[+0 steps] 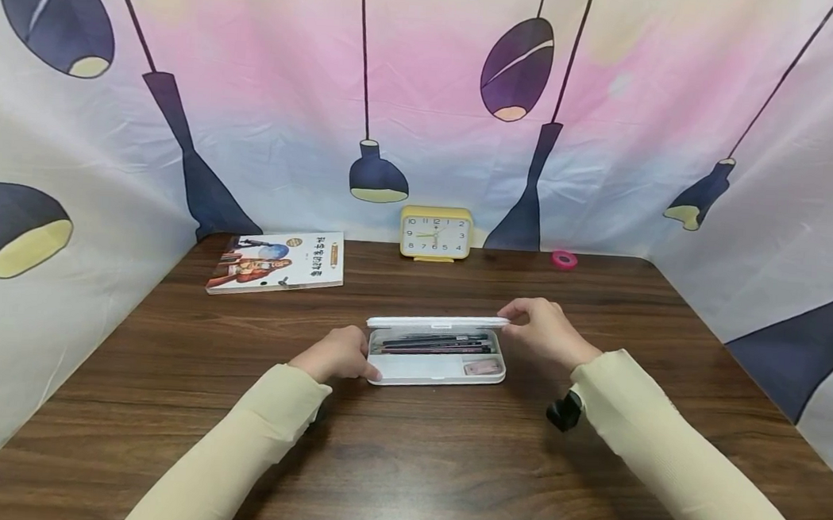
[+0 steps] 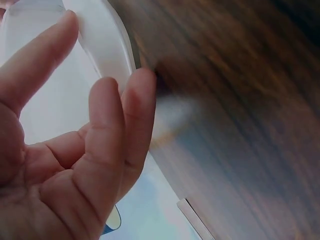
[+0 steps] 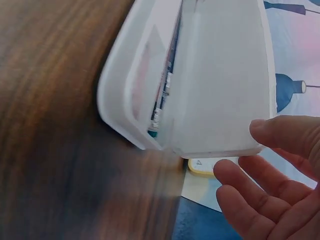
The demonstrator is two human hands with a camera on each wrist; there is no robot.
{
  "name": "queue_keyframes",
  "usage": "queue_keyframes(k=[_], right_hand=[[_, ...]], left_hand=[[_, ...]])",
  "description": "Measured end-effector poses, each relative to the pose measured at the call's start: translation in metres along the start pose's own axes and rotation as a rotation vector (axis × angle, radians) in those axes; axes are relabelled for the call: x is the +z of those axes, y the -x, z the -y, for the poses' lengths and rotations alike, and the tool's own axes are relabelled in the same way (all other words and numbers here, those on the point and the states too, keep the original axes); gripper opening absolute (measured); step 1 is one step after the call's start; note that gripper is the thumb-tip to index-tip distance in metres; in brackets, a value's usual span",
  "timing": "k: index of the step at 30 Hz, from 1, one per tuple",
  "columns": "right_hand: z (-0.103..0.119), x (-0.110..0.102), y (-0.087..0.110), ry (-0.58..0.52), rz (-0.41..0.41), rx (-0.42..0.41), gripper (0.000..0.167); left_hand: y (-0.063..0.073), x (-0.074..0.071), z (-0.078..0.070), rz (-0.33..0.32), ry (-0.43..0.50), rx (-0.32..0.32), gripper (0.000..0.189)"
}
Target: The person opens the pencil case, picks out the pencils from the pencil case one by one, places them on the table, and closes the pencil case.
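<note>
A white pencil case (image 1: pixel 417 367) lies on the brown table with its lid (image 1: pixel 427 322) raised on the far side. Several dark pencils (image 1: pixel 440 343) lie in its rear compartment. A pinkish eraser (image 1: pixel 481 367) sits in the small front right one. My left hand (image 1: pixel 342 353) grips the left end of the case, its thumb at the front corner. In the left wrist view, fingertips are right at the white case's rim (image 2: pixel 107 45). My right hand (image 1: pixel 544 330) pinches the lid's right corner. The right wrist view shows the thumb on the lid's inner face (image 3: pixel 225 85).
A book (image 1: pixel 280 264) with an illustrated cover lies at the back left. Behind the case stands a yellow alarm clock (image 1: pixel 436 233). A pink ring-shaped thing (image 1: pixel 564 259) is at the back right. Printed cloth (image 1: pixel 289 125) hangs around the table's back and sides.
</note>
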State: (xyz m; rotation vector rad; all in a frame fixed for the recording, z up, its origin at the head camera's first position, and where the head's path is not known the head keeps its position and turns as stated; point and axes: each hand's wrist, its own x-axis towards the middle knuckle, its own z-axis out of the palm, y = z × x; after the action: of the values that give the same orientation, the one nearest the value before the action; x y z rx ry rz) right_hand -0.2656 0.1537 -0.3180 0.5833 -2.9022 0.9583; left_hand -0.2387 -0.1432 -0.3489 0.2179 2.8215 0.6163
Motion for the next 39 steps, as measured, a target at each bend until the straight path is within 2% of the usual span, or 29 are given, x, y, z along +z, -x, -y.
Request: queue_keyframes(k=[8, 19, 29, 36, 39], right_hand=[[0.0, -0.007, -0.014, 0.003, -0.01, -0.011, 0.019], [0.001, -0.009, -0.03, -0.026, -0.013, 0.012, 0.02], [-0.002, -0.009, -0.05, -0.124, -0.001, 0.092, 0.021], [-0.005, -0.006, -0.063, -0.154, -0.006, 0.148, 0.021], [-0.005, -0.005, -0.068, -0.167, -0.009, 0.178, 0.022]], left_hand=[[0.001, 0.0, -0.002, -0.012, -0.001, -0.03, 0.028], [0.001, 0.0, -0.006, 0.007, 0.064, -0.069, 0.027], [0.001, 0.0, -0.006, -0.031, 0.087, -0.065, 0.038], [0.001, 0.002, -0.005, -0.023, 0.181, -0.094, 0.046], [0.001, 0.003, -0.005, -0.037, 0.159, -0.078, 0.046]])
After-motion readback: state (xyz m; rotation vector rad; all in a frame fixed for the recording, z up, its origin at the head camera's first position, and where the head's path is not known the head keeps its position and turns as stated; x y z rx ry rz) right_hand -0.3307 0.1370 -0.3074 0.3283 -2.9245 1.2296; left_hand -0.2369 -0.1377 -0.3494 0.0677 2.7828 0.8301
